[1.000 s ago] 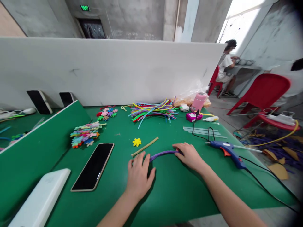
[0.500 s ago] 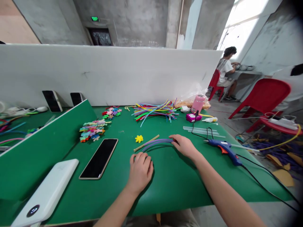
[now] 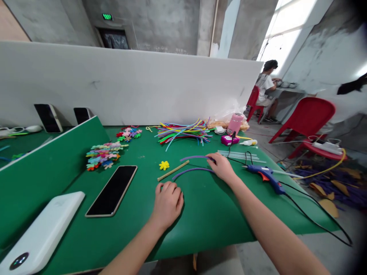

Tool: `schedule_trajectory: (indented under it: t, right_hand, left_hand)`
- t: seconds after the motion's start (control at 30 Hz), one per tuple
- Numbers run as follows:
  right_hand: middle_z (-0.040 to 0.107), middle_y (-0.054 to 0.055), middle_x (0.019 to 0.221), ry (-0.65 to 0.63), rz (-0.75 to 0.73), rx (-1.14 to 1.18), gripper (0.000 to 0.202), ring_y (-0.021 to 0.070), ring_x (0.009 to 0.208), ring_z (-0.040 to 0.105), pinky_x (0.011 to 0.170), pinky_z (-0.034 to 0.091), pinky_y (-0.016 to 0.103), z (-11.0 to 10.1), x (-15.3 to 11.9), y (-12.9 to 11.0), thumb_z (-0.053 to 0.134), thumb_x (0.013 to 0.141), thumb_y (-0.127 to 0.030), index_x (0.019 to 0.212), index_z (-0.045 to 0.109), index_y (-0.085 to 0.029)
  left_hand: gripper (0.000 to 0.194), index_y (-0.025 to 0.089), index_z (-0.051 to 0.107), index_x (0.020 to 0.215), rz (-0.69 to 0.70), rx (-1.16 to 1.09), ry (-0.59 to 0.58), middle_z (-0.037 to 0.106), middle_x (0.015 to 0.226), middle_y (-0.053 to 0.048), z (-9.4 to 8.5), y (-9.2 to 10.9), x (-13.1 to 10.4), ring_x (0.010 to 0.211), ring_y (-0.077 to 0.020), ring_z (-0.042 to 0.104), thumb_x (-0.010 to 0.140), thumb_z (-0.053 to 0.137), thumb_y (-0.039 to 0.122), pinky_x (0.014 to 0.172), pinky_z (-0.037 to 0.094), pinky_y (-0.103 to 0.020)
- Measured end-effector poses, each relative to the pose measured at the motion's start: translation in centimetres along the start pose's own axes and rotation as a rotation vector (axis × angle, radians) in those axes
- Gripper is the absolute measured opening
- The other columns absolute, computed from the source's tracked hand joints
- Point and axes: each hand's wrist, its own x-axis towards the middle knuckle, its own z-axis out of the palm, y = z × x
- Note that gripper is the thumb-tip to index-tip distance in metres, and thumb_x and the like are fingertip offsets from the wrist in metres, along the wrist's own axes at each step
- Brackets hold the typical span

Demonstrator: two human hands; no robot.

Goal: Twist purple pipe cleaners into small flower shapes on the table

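Observation:
My right hand (image 3: 222, 166) pinches the right end of a curved purple stem (image 3: 195, 157), lifted off the green tabletop. A second purple stem (image 3: 192, 170) lies just below it, its right end near that hand. My left hand (image 3: 168, 200) rests on the table with fingers curled together; whether anything is under them is hidden. Just above it lies a thin tan stick (image 3: 173, 170), and beside the stick's upper left is a yellow flower (image 3: 164, 165). Further back is a pile of multicoloured stems (image 3: 183, 133).
A blue glue gun (image 3: 265, 175) with a black cord lies at the right, near clear glue sticks (image 3: 241, 156). Left are a phone (image 3: 112, 191), a white power bank (image 3: 46, 233), a green divider (image 3: 51, 164) and colourful flowers (image 3: 103, 156). A person (image 3: 266, 89) sits beyond.
The two purple stems, close together before, are now apart; my right hand has raised one away from the other. The camera view has shifted slightly. My left hand stays by the stick.

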Motion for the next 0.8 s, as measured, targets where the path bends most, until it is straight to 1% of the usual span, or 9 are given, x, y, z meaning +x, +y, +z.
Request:
schedule_trajectory:
  t: [0.1,0.17,0.23,0.37,0.5,0.67,0.73,0.8]
  right_hand:
    - [0.065,0.005,0.089,-0.093,0.003,0.009,0.03,0.0175,0.076,0.06,0.068,0.044,0.025,0.3,-0.3,0.5,0.058,0.074,-0.022,0.103,0.061,-0.019]
    - [0.066,0.004,0.088,-0.138,0.013,0.012,0.033,0.017,0.073,0.06,0.064,0.044,0.024,0.7,-0.7,0.7,0.061,0.07,-0.02,0.103,0.061,-0.02]
    - [0.067,0.003,0.086,-0.154,0.029,0.011,0.031,0.0173,0.072,0.06,0.062,0.042,0.024,1.0,-1.0,0.8,0.059,0.071,-0.018,0.102,0.061,-0.02]
    - [0.068,0.003,0.078,-0.146,0.04,0.029,0.023,0.0171,0.068,0.06,0.06,0.042,0.024,1.4,-1.0,0.8,0.052,0.076,-0.019,0.095,0.064,-0.021]
    - [0.067,0.002,0.076,-0.101,0.041,0.069,0.024,0.0162,0.064,0.06,0.058,0.043,0.024,1.3,0.2,1.3,0.049,0.078,-0.022,0.097,0.063,-0.02]
    - [0.066,0.003,0.074,-0.011,0.061,0.088,0.025,0.017,0.061,0.058,0.058,0.044,0.026,1.6,3.1,2.0,0.049,0.077,-0.023,0.096,0.063,-0.018]
    - [0.065,0.005,0.079,0.028,0.059,0.088,0.025,0.0176,0.062,0.057,0.06,0.045,0.028,1.7,4.2,1.8,0.051,0.076,-0.023,0.097,0.063,-0.018]
    - [0.064,0.007,0.087,0.074,0.049,0.092,0.027,0.0184,0.066,0.057,0.065,0.045,0.031,1.6,5.0,1.2,0.051,0.077,-0.026,0.1,0.062,-0.018]
  left_hand:
    - [0.024,0.016,0.061,0.072,0.009,-0.004,-0.009,0.061,0.077,-0.007,0.0,0.0,0.0,0.083,-0.0219,0.053,0.083,0.041,0.016,0.079,0.034,-0.04]
    - [0.024,0.017,0.061,0.071,0.011,-0.011,-0.019,0.061,0.076,-0.006,0.0,0.0,0.0,0.082,-0.0217,0.053,0.083,0.041,0.016,0.079,0.035,-0.04]
    - [0.023,0.017,0.061,0.072,-0.002,-0.021,-0.031,0.061,0.077,-0.006,0.0,0.0,-0.1,0.083,-0.0222,0.054,0.082,0.041,0.015,0.079,0.035,-0.041]
    - [0.021,0.016,0.062,0.075,-0.041,-0.066,-0.037,0.061,0.082,-0.007,0.0,0.0,-0.2,0.086,-0.0233,0.053,0.081,0.042,0.015,0.08,0.036,-0.042]
    - [0.021,0.018,0.062,0.079,-0.024,-0.148,-0.035,0.061,0.087,-0.007,-0.1,-0.2,-0.2,0.09,-0.0235,0.053,0.081,0.041,0.015,0.083,0.036,-0.043]
    - [0.021,0.02,0.062,0.08,0.025,-0.219,-0.036,0.062,0.088,-0.008,0.1,-0.1,-0.6,0.091,-0.0242,0.054,0.081,0.041,0.016,0.083,0.037,-0.044]
    - [0.022,0.021,0.062,0.081,0.032,-0.244,-0.023,0.063,0.089,-0.009,0.5,0.1,-0.9,0.091,-0.0246,0.054,0.08,0.041,0.016,0.082,0.038,-0.043]
    - [0.021,0.022,0.062,0.083,0.011,-0.251,0.021,0.062,0.091,-0.01,0.7,0.2,-0.7,0.092,-0.0253,0.054,0.079,0.042,0.018,0.082,0.039,-0.042]
